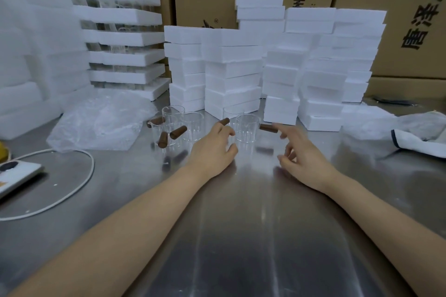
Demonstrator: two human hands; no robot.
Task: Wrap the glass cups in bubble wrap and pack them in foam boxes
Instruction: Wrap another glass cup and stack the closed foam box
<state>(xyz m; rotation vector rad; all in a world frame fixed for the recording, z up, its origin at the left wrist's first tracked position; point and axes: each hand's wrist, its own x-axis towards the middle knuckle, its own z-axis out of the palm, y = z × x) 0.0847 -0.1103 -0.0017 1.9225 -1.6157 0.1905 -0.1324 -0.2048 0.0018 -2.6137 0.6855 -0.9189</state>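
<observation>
Several clear glass cups with brown wooden handles stand on the steel table [241, 212]. One glass cup [246, 129] stands between my hands, its brown handle [268, 127] pointing right. My left hand [213, 148] is just left of it with fingers loosely curled, holding nothing. My right hand [299, 149] hovers to its right, fingers spread, fingertips near the handle. More cups [173, 128] cluster to the left. A pile of bubble wrap [101, 120] lies at the left. Stacks of white foam boxes [231, 70] stand behind the cups.
Taller foam trays holding glassware [125, 38] rise at the back left. Cardboard cartons [398, 19] line the back. A white cloth [420, 137] lies at the right, a phone [17, 173] and white cable [72, 190] at the left.
</observation>
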